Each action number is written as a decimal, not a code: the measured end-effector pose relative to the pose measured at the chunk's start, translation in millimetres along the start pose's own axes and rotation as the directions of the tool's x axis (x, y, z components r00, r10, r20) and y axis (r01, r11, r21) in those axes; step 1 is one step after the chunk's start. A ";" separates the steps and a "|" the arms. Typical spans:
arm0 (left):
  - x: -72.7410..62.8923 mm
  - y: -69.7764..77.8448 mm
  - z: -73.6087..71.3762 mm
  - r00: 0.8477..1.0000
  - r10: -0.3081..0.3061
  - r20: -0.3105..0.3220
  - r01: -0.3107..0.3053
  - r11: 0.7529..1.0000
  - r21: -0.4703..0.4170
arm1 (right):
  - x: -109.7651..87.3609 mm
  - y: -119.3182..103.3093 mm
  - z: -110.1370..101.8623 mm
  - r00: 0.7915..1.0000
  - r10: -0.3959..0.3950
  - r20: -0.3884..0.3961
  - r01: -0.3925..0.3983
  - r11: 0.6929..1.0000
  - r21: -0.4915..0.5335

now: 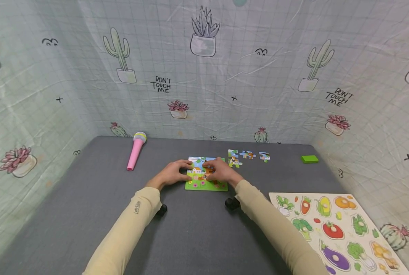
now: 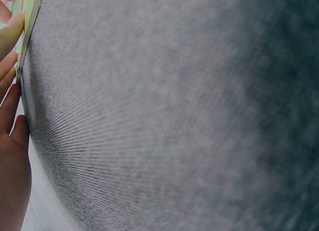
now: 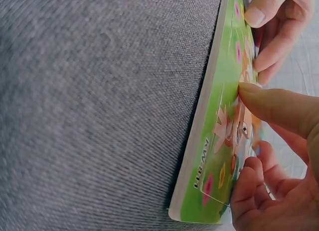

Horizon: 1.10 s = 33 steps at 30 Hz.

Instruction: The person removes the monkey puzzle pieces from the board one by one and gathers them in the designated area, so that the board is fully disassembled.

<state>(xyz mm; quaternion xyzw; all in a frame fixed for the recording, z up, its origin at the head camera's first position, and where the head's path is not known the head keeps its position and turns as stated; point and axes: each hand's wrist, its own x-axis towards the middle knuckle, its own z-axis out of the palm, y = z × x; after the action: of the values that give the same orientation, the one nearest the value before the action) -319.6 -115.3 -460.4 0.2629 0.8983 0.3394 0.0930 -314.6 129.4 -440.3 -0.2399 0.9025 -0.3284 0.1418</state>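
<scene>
We have a dark grey tabletop (image 1: 197,236), walled far, left and right by creased cloth (image 1: 208,84) printed with potted plants. Toward its far middle lies the puzzle board (image 1: 206,187). The left hand (image 1: 171,173) touches its left edge, thumb and fingers spread; the right hand (image 1: 223,170) touches its right part, pinching what, we cannot tell.

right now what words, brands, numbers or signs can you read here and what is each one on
"DON'T TOUCH ME": twice, on the backdrop.
"Let'sSlim": left sleeve, small, spelling unsure.
Possibly "KW-811": puzzle board, steeply slanted, hard to read.
"+"-like marks: also on the backdrop.
</scene>
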 end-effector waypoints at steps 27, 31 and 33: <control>1.8 -4.3 1.6 1.000 -0.001 0.000 0.001 1.000 0.023 | -3.5 -4.0 7.7 0.989 0.054 -0.138 -0.037 0.991 0.126; 2.5 -4.5 1.6 1.000 0.004 -0.005 -0.004 1.000 0.030 | -4.4 -4.5 6.4 0.990 0.090 -0.112 -0.066 0.978 0.200; 2.2 -4.1 1.2 1.000 0.007 -0.005 -0.006 0.999 0.032 | -4.9 -3.7 5.7 0.989 0.113 -0.099 -0.086 0.965 0.248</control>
<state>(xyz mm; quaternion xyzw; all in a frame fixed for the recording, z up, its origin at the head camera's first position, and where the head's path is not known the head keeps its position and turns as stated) -322.6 -116.0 -464.0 0.2664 0.9031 0.3258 0.0852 -306.8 126.5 -441.6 -0.1560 0.8729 -0.4420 0.1354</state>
